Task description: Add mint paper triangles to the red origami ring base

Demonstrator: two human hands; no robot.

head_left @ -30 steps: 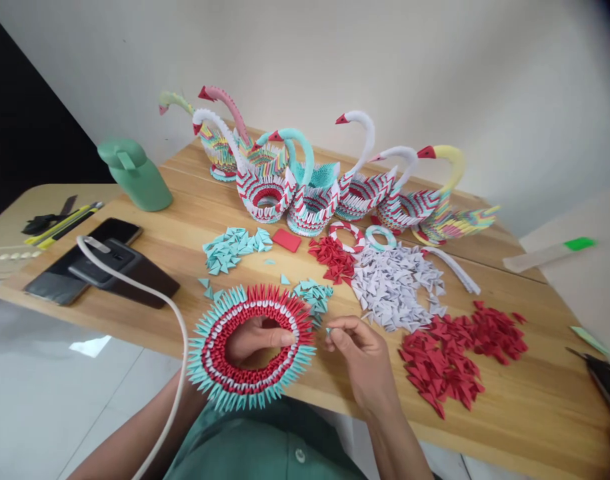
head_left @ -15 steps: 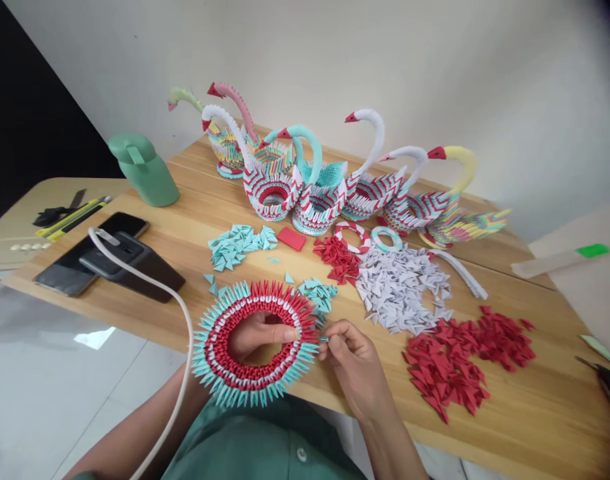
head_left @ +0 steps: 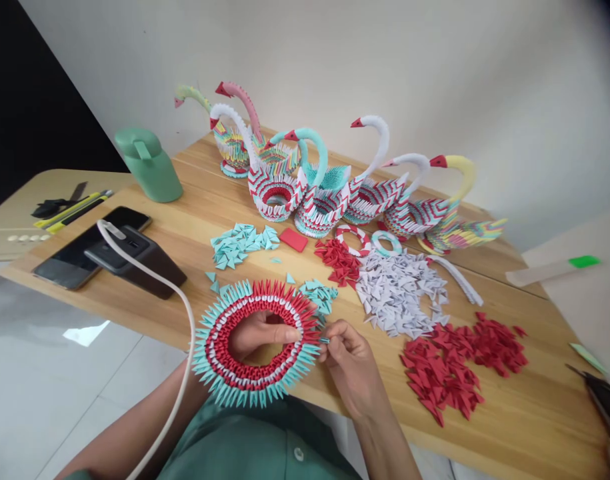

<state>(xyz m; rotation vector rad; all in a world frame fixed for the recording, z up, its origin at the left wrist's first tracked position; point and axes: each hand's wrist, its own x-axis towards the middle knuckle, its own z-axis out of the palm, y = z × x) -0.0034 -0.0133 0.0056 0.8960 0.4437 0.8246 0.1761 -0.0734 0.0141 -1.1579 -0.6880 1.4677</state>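
Left hand (head_left: 259, 333): my thumb lies inside the opening, gripping the paper ring (head_left: 257, 375) at its right side, likely so the outer points are free
Right hand (head_left: 352, 363): I pinch one turquoise piece (head_left: 325, 340) at the ring's right points; contact I cannot tell
Paper ring: raised over the surface (head_left: 515, 420)'s front edge
Turquoise pile (head_left: 321, 293): just behind, probably for short reaches
Room: bare wood right of my hand, cable (head_left: 187, 353) close on the left

Pale, plain wall (head_left: 295, 53) behind the wood-grained worktop (head_left: 187, 233); at far left, a black area (head_left: 29, 120) above a cream side table (head_left: 9, 210); below, pale floor tiles (head_left: 119, 370) with a bright patch of light (head_left: 85, 333).
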